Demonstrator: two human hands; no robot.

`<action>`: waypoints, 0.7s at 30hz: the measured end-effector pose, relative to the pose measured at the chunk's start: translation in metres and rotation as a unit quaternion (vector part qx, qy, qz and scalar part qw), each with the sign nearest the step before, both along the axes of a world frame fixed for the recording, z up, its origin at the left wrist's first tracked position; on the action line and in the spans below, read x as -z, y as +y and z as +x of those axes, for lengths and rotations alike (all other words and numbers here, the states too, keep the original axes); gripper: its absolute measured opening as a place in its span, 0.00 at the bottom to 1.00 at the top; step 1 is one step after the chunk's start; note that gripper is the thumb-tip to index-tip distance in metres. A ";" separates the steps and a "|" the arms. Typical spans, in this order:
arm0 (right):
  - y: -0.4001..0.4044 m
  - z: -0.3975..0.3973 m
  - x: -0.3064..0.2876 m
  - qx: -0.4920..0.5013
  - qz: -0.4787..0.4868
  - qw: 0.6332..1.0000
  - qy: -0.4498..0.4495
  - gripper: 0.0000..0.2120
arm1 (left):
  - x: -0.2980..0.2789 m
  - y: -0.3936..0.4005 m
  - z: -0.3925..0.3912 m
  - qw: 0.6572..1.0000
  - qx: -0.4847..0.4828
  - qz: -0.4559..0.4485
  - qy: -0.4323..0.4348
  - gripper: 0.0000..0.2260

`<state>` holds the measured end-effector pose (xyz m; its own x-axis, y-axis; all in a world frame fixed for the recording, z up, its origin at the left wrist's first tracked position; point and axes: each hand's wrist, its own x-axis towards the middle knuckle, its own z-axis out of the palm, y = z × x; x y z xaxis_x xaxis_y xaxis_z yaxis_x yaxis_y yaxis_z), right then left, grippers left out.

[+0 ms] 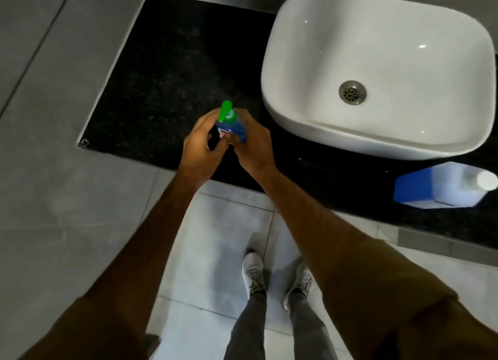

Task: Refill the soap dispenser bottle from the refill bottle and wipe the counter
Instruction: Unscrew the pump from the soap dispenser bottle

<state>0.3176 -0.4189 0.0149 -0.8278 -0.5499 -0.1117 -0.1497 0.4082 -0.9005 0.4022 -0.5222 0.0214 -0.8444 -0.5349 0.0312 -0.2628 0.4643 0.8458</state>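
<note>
The soap dispenser bottle [234,128] is small and blue with a green pump head, upright over the black counter [161,90] near its front edge. My left hand [200,146] wraps its left side and my right hand [252,144] grips its right side; both hide most of the body. The refill bottle [442,188], a large white container with a blue label and a white cap, stands on the counter at the far right, in front of the sink.
A white vessel sink [296,63] with a metal drain sits on the counter to the right of my hands. Grey tiled wall borders the counter on the left. Below the counter edge are floor tiles and my shoes [253,273].
</note>
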 end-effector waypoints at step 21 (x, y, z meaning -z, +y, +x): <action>0.150 0.007 0.002 0.132 0.007 0.991 -0.024 0.21 | -0.012 0.139 -0.041 0.999 0.015 0.006 0.047 0.21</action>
